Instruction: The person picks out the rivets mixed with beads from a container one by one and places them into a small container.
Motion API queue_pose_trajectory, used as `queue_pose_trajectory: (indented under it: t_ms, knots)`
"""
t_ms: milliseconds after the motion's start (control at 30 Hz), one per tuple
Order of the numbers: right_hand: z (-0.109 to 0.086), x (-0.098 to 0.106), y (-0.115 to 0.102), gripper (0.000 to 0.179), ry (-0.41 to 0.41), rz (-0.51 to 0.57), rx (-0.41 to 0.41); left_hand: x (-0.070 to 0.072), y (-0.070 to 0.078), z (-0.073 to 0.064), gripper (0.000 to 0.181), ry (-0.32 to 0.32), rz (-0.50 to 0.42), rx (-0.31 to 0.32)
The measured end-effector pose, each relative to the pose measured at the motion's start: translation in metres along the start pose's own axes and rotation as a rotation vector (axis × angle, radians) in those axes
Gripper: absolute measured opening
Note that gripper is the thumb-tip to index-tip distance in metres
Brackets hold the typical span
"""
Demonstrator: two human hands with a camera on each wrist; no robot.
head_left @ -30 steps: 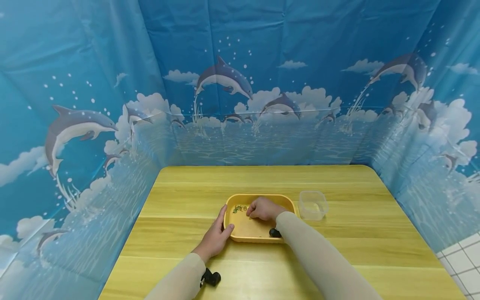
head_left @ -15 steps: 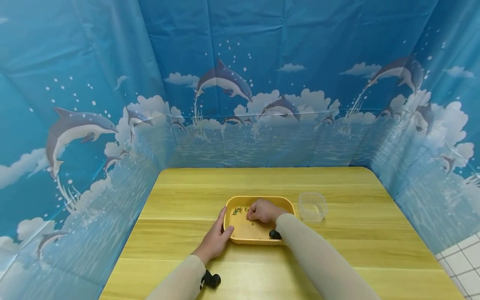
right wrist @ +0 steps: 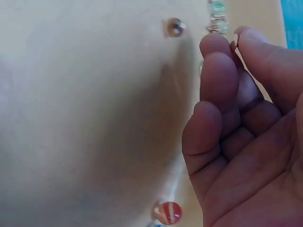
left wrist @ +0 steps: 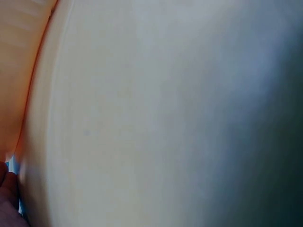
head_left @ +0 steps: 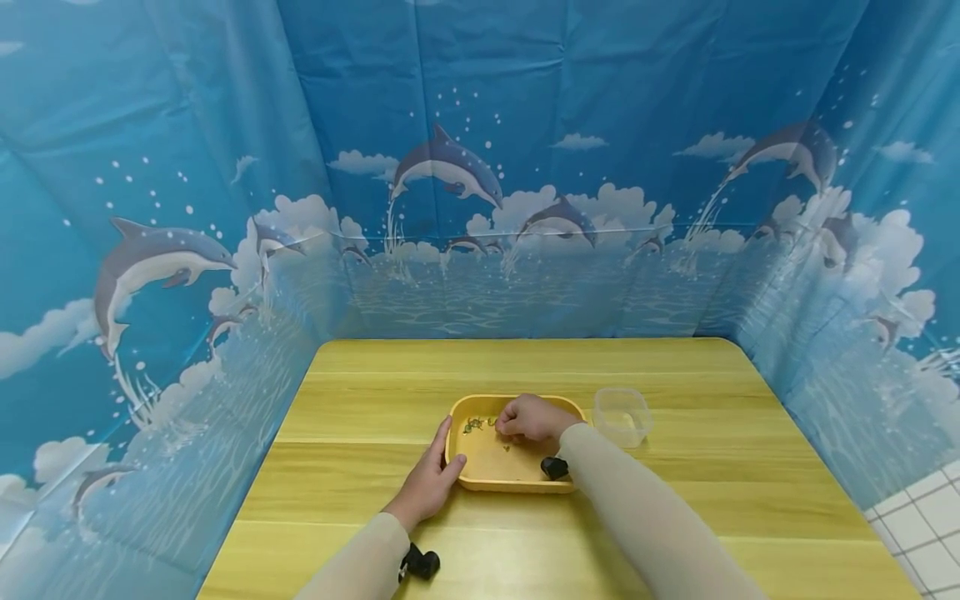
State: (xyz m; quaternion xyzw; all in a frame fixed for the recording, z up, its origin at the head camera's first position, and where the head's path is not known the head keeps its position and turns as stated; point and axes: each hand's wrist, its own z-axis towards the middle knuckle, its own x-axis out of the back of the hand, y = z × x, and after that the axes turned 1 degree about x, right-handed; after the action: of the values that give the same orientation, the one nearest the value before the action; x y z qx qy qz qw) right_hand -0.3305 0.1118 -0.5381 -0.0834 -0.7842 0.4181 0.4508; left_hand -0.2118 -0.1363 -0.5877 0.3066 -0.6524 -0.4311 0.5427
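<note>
A yellow tray (head_left: pixel 517 487) lies on the table. My left hand (head_left: pixel 427 482) grips its near left corner, thumb at the rim and fingers along the outer wall. My right hand (head_left: pixel 532 418) is inside the tray, pinching a tiny pale piece (right wrist: pixel 234 41) between thumb and fingertip. What kind of piece it is cannot be told. Small green and gold trinkets (head_left: pixel 472 426) lie at the tray's far left, and a separate small gold-coloured piece (head_left: pixel 506 448) lies near the middle. In the right wrist view, a dark round trinket (right wrist: pixel 175 27) and a red-and-white one (right wrist: pixel 169 213) lie beside the hand.
Right of the tray stands a clear plastic box (head_left: pixel 622 419). The wooden table (head_left: pixel 360 408) is bordered by a blue dolphin-print curtain (head_left: pixel 465 275). A black wrist camera (head_left: pixel 556 467) hangs under the right wrist, just inside the tray's near side.
The small piece near the tray's middle, hidden or absent a second ago, now shows below the right hand. My right hand has shifted slightly right. My left hand keeps its place on the tray.
</note>
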Motion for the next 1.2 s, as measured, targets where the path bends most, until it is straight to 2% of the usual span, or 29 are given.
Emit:
queue_pose_trajectory:
  t_ms: [300, 567, 800, 1200]
  knots:
    - [-0.008, 0.013, -0.007, 0.014, 0.018, -0.022, -0.014, -0.001, -0.004, -0.001, 0.073, 0.0, 0.012, -0.001]
    - [-0.02, 0.027, -0.014, 0.02, 0.056, 0.031, 0.0, -0.001, -0.005, -0.001, 0.074, -0.005, -0.004, 0.012]
    - [-0.031, 0.043, -0.018, 0.025, 0.094, 0.123, -0.013, 0.001, -0.005, 0.002, 0.074, -0.014, -0.015, -0.003]
    - [-0.053, 0.074, -0.011, 0.022, 0.157, 0.147, -0.02, 0.001, -0.004, 0.001, 0.074, -0.013, -0.016, -0.014]
